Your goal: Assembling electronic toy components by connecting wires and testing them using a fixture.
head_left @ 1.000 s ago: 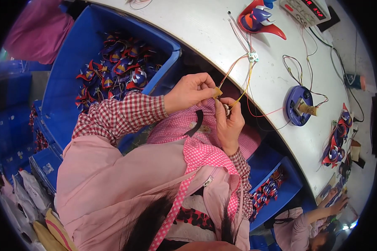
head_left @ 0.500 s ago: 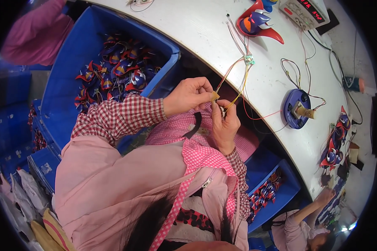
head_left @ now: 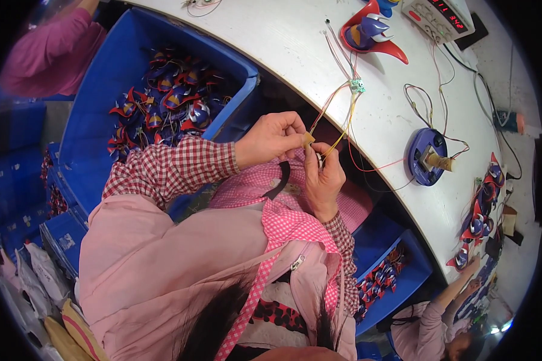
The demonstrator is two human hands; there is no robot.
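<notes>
Over my lap, just off the table's edge, my left hand (head_left: 275,139) pinches a small tan piece (head_left: 309,138) between thumb and fingertips. My right hand (head_left: 324,182) is closed on a small round part with wires (head_left: 321,157), mostly hidden by its fingers. The two fingertips nearly meet. Yellow and red wires (head_left: 345,123) run from there up to a small green circuit board (head_left: 357,85) on the white table. More wires link this board to a red and purple toy figure (head_left: 367,33) with silvery points.
A purple disc-shaped unit (head_left: 426,157) with cables lies on the white table (head_left: 295,42), below a power supply (head_left: 436,18). Blue bins (head_left: 238,99) of similar toys stand left and lower right. Toys (head_left: 479,222) line the right side, near a co-worker's arm (head_left: 457,286). Another person's sleeve (head_left: 54,54) shows upper left.
The orange glow on the toy figure has gone and the power supply's display reads differently. At lower right, a toy now lies by the co-worker's hand, which has shifted. My hands barely move.
</notes>
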